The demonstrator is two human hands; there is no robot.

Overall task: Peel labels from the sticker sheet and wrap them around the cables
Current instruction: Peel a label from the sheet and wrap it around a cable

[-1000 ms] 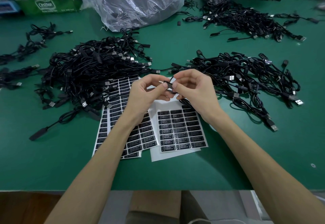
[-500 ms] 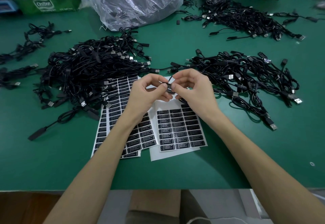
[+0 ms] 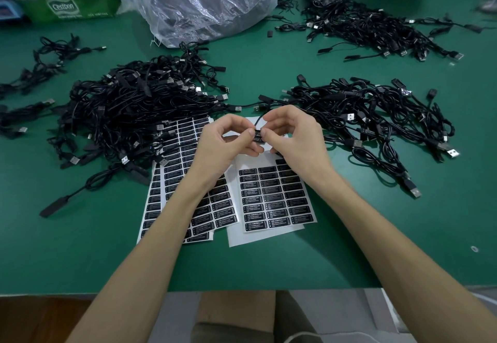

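Left hand [image 3: 223,143] and right hand [image 3: 298,141] meet above the middle of the green table [image 3: 80,248], forearms coming in from the near edge. Both pinch the same small black label [image 3: 258,136] between thumb and forefinger tips, other fingers curled loosely. The label sits on a thin black cable [image 3: 256,122] that rises from the pinch toward the far side; whether it goes fully round the cable cannot be told. Directly beneath the wrists lies the right sticker sheet [image 3: 274,197]: white backing, rows of black labels with white print, top rows bare, overlapping a second white sheet nearer the edge. Just left of it, partly under the left forearm, lies a fanned stack of sticker sheets [image 3: 174,170], its far end tucked under the left cable pile [image 3: 129,116]. Near left, a lone cable with a black block end [image 3: 51,209] trails out of that pile. Right of the hands, the right cable pile [image 3: 376,116] is spread loosely, USB plugs showing. At the left edge, small cable bundles [image 3: 45,60] lie apart from the main pile. Far right, another cable heap [image 3: 376,28]. Far centre, a clear plastic bag [image 3: 207,1] holds dark contents. Far left, a green and white carton [image 3: 61,6].
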